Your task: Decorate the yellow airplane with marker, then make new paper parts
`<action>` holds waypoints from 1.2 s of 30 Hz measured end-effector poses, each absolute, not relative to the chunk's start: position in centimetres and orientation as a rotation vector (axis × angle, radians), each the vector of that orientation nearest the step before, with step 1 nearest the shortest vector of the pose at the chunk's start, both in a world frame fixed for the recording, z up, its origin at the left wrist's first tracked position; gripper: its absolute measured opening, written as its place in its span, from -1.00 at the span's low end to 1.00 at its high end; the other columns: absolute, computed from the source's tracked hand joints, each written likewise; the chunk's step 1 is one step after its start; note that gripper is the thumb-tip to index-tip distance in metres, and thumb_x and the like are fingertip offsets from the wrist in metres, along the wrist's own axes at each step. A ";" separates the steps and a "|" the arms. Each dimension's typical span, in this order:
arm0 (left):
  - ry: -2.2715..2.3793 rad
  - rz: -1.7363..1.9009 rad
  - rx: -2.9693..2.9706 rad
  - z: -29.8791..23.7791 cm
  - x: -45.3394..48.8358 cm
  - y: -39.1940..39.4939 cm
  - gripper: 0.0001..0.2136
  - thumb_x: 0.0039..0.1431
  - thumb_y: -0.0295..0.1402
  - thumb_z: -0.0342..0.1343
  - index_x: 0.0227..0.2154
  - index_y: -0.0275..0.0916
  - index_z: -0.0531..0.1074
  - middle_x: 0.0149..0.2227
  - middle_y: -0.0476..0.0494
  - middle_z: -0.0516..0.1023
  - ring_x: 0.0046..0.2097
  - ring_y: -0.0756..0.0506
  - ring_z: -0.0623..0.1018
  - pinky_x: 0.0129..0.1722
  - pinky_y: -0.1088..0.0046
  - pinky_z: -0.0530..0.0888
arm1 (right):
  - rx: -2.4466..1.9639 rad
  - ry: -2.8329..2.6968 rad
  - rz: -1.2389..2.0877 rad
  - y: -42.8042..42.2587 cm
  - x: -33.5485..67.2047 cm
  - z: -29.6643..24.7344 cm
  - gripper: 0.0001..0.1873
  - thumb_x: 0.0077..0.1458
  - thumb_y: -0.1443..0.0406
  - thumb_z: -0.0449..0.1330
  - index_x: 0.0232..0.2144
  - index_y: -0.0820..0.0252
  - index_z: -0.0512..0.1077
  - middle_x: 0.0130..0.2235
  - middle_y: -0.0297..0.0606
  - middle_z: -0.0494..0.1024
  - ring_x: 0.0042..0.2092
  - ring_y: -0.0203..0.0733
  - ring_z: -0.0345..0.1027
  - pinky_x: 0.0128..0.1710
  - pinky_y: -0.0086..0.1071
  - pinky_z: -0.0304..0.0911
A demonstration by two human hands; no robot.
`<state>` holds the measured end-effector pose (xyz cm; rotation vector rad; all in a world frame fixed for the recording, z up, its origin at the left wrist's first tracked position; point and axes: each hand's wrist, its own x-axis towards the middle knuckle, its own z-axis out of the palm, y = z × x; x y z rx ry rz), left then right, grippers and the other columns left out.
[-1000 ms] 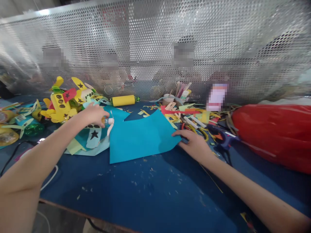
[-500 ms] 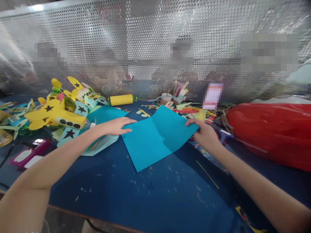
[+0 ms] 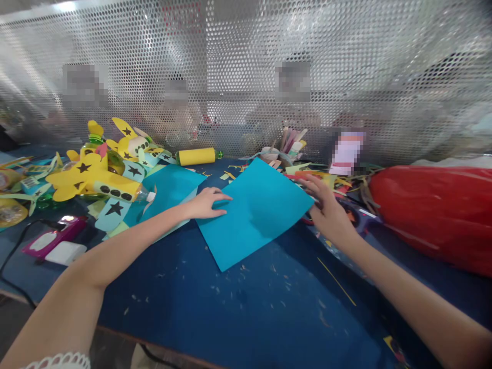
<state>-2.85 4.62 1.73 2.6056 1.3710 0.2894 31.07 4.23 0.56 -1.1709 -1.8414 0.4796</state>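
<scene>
Okay, near edge: the bench (image 3: 246, 320) rim slants across the bottom of my view; open room runs from there up to the sheet, flecked only with pale scraps (image 3: 161, 275).
Left flank: a purple device (image 3: 52, 242) and a white block (image 3: 67, 252) sit just beyond my left forearm.
Right flank: a thin yellow strip (image 3: 336, 282) lies beside my right forearm; farther out, a red bag (image 3: 434, 215) walls off that side.
Blue sheet (image 3: 255, 220): between my two hands, one corner pointing toward me.
Left hand (image 3: 210, 203): over the sheet's left edge, fingers spread, grasping nothing.
Right hand (image 3: 326, 210): at the sheet's right corner, fingers slightly curved; I can't tell whether it pinches the paper.
Behind left: a yellow flower-ended bottle (image 3: 96, 182) crowds a second blue sheet (image 3: 172, 184).
Back: a yellow-wrapped bottle (image 3: 197, 156) lies before the perforated screen (image 3: 230, 56).
</scene>
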 end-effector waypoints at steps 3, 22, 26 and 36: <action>1.443 0.280 2.613 1.3 -2.8 4.1 -0.58 0.24 -0.07 0.05 0.10 -0.09 0.42 0.15 -0.26 0.36 0.16 -0.28 0.35 0.15 0.10 0.27 | -1.266 -1.497 0.865 4.8 30.8 -0.3 -0.35 0.22 -0.03 -0.04 0.29 -0.06 -0.02 -0.05 -0.11 0.56 -0.16 0.03 0.55 -0.15 -0.04 0.47; 1.034 0.347 2.816 1.3 1.2 -2.4 -0.54 0.21 -0.01 0.10 0.01 -0.23 0.46 0.06 -0.29 0.43 0.12 -0.25 0.36 0.10 0.21 0.35 | -1.170 -2.152 0.127 3.1 29.3 -0.5 -0.62 0.14 0.12 0.14 -0.02 0.09 0.42 0.14 -0.02 0.39 0.21 0.15 0.22 0.21 0.09 0.13; 1.000 0.410 2.774 0.8 1.2 -1.4 -0.65 0.23 -0.11 0.12 -0.07 -0.26 0.49 -0.02 -0.26 0.51 0.02 -0.20 0.47 0.03 0.25 0.40 | -1.071 -2.422 0.496 1.2 27.9 0.3 -0.61 0.09 0.03 0.22 -0.09 0.07 0.42 -0.06 -0.10 0.52 -0.03 0.03 0.41 0.00 -0.08 0.34; 1.182 0.798 2.728 -1.0 0.7 -1.4 -0.65 0.29 -0.08 0.00 -0.19 -0.26 0.53 -0.30 -0.14 0.63 -0.22 -0.14 0.59 -0.21 0.32 0.49 | -0.879 -2.576 0.419 1.5 28.6 -0.2 -0.76 0.15 0.09 0.20 -0.24 0.10 0.44 -0.10 -0.15 0.54 -0.03 -0.04 0.41 0.01 -0.13 0.33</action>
